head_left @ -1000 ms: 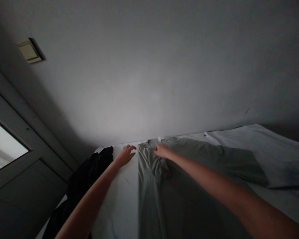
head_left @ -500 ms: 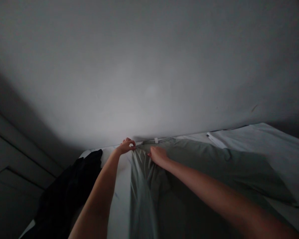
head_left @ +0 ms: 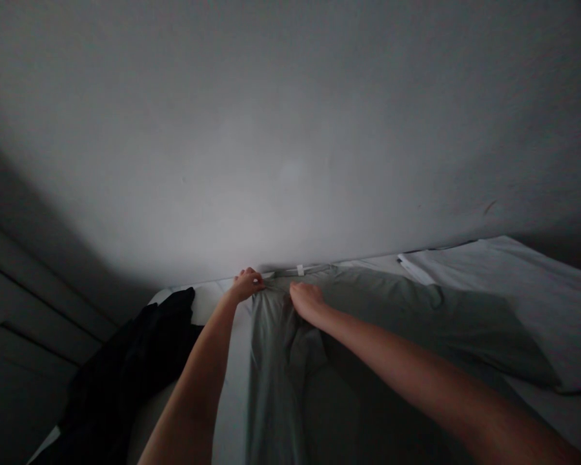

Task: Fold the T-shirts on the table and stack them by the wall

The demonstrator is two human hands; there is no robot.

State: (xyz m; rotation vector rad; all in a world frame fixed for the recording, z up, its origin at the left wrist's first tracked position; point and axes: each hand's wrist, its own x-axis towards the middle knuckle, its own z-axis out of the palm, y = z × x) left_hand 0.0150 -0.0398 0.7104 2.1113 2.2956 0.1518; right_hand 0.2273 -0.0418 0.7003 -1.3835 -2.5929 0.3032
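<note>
A grey-green shirt (head_left: 392, 316) lies spread on a white-sheeted bed, its neckline with a small white tag (head_left: 300, 270) near the wall. My left hand (head_left: 246, 284) pinches the shirt at its far left edge, beside the neckline. My right hand (head_left: 306, 301) is closed on the cloth a little to the right, below the tag; its fingertips are partly hidden. Between and below my hands the fabric falls in folds, and the left part is turned over toward the middle. One sleeve reaches out to the right.
A black garment (head_left: 140, 355) lies crumpled at the left. White cloth (head_left: 523, 290) lies at the right, partly under the shirt. Behind the bed rises a plain grey wall (head_left: 281, 142). A panelled cabinet or door (head_left: 24, 342) stands at the far left.
Both hands keep their hold on the shirt, nearly in place. The folds beneath them have shifted slightly to the left, and the view has moved a little.
</note>
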